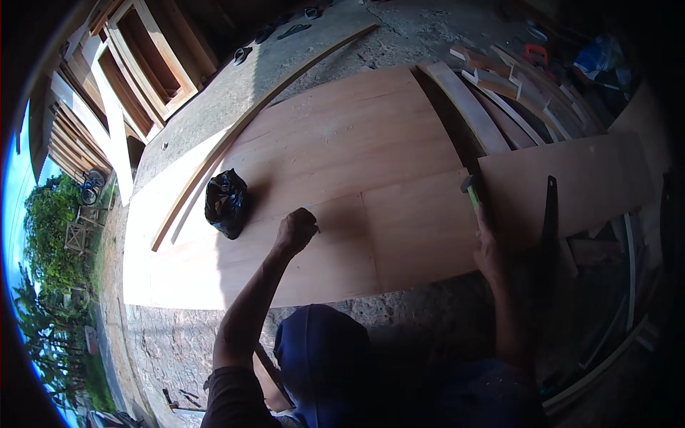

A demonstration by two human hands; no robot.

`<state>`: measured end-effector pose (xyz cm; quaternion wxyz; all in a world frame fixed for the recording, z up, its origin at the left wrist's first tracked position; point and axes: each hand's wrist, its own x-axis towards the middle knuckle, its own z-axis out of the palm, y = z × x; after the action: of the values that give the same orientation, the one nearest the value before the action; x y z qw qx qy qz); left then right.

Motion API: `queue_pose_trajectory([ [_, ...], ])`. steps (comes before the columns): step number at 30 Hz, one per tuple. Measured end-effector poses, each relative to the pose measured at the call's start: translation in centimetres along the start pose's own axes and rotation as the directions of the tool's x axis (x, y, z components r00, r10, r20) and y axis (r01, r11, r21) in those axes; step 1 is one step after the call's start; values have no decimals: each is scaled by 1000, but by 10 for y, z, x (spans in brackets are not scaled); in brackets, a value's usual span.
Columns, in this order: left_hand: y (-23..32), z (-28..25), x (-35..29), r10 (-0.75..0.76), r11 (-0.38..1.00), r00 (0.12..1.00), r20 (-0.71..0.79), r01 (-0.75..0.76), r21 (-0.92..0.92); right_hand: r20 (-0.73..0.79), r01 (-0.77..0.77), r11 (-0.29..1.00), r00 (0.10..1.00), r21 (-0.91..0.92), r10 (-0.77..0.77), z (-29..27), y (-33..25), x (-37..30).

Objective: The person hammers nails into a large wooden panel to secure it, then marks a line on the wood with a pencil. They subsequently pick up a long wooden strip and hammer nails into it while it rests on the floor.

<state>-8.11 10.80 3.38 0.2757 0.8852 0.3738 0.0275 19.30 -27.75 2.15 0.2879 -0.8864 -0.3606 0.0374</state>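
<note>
Gripping an upright hammer [471, 191], head up, right hand [489, 250]; left hand [295, 230] pinched on plywood [357, 164].

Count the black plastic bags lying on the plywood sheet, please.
1: the black plastic bag lies on the plywood sheet, left of the left hand. Others may be hidden.
</note>
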Motion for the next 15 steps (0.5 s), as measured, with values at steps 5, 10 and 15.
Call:
queue_pose_trajectory([
  [5, -4, 24, -40, 198, 979, 944, -265, -202, 13, -102, 106, 994, 989, -31, -108, 7, 6, -3],
  [10, -6, 12, -29, 526, 842, 848, -64, -509, 177, 54, -65, 983, 997, 170, 57, 9, 11, -4],
  [15, -7, 13, -7, 664, 685, 745, 63, -640, 348, -120, 98, 989, 989, 112, -84, 13, 14, -3],
])
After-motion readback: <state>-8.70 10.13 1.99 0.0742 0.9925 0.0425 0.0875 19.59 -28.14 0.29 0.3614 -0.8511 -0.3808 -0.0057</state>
